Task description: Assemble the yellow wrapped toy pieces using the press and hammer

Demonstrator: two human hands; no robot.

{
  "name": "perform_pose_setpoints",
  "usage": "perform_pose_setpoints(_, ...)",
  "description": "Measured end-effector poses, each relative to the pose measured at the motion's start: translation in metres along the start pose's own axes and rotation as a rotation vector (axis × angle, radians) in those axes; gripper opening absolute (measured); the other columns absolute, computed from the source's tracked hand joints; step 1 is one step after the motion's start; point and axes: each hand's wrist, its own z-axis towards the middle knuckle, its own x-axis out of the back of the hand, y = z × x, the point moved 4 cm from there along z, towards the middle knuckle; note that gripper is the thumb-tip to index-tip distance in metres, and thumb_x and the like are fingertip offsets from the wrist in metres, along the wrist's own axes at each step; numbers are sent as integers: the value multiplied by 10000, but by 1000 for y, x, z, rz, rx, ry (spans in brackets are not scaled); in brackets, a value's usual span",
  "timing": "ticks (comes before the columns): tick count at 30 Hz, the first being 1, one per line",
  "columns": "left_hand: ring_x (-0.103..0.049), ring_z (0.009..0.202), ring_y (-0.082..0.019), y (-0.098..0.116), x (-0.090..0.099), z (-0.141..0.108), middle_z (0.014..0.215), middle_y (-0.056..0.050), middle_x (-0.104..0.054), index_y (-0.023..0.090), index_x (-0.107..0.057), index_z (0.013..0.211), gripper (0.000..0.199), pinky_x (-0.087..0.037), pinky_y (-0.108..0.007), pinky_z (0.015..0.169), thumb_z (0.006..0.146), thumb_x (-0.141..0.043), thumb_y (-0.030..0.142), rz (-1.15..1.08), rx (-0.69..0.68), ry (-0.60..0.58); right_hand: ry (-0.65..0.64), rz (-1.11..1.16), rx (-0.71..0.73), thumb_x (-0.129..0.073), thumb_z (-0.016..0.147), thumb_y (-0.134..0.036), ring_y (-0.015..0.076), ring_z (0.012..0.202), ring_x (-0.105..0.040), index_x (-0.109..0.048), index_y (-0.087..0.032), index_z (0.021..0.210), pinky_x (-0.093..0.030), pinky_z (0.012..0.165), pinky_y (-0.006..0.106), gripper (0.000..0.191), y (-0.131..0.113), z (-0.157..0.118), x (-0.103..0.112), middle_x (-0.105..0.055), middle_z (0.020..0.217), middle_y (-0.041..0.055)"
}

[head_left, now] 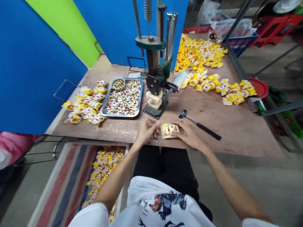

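Note:
A cream-coloured block lies near the table's front edge, with a small yellow, white and red plastic figure piece set in its top. My right hand grips the block's right side between thumb and forefinger. Just left of the block, my left hand is closed with its fingers curled together; whatever they may hold is too small to make out. Behind the block stands a green hand press with a cream fixture under its ram. A hammer with a black handle rests right of my right hand.
Left of the press sits a metal tray of small pieces, with a round tub of brass-coloured parts in its corner. Yellow figure pieces are heaped on the left and back right. A lined bin of pieces stands below, left.

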Motion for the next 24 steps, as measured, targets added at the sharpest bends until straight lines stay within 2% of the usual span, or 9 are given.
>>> perform_pose_setpoints(3,-624,591,-173,36,88,30,692,-5,-676,212,-689,998,296,-501,-304,633,992,-703,507,399,-288,440,139,11,-49,-684,1060,-601,295,1207,-694,-695,-316,1442,-563,1060,457,476,7,0,29,-722,1363,94)
perform_pose_setpoints(4,-650,701,-193,46,112,41,759,-28,-692,210,-708,942,212,-529,-328,742,978,-717,419,567,-350,510,209,-2,-63,-672,1068,-596,286,1178,-703,-708,-308,1411,-568,1029,440,449,10,0,38,-740,1333,91)
perform_pose_setpoints(7,-664,912,-259,60,147,81,923,-86,-692,202,-750,879,122,-532,-399,947,925,-752,315,897,-399,359,311,-36,-95,-676,1063,-600,271,1100,-719,-754,-281,1295,-581,953,409,402,17,2,48,-764,1231,89)
perform_pose_setpoints(9,-662,989,-289,59,144,102,1021,-113,-681,198,-773,899,141,-526,-429,1002,917,-758,337,974,-434,213,287,-41,-92,-660,1072,-597,266,1092,-728,-766,-275,1273,-594,945,411,394,21,3,41,-760,1248,94)
perform_pose_setpoints(12,-652,974,-295,57,130,122,1014,-119,-686,201,-782,851,148,-529,-434,1003,893,-749,339,1001,-467,133,274,-59,-67,-655,1080,-580,269,1114,-734,-787,-274,1238,-617,962,426,369,24,-1,29,-751,1286,103)
perform_pose_setpoints(16,-626,800,-247,62,133,129,807,-78,-702,214,-736,699,118,-524,-387,875,794,-791,258,908,-409,146,288,-25,-65,-663,1081,-566,269,1113,-748,-808,-267,1180,-632,940,425,348,28,-8,29,-760,1254,100)
perform_pose_setpoints(19,-614,712,-199,69,135,108,757,-47,-722,200,-758,756,141,-494,-335,751,769,-837,315,605,-349,260,312,-29,-47,-668,1081,-561,268,1080,-752,-812,-259,1140,-626,913,415,340,14,-5,34,-780,1191,97)
perform_pose_setpoints(21,-616,688,-175,69,114,82,772,-41,-737,187,-781,817,224,-484,-308,702,756,-874,381,304,-311,278,342,-30,9,-661,1096,-525,260,1078,-750,-806,-260,1140,-617,927,408,305,-9,5,34,-790,1168,89)
perform_pose_setpoints(24,-617,685,-150,61,48,37,782,-45,-735,174,-804,818,249,-482,-288,688,744,-901,391,-91,-205,132,321,3,146,-726,1073,-479,250,1092,-743,-788,-272,1245,-606,977,406,276,-52,26,20,-795,1188,73)
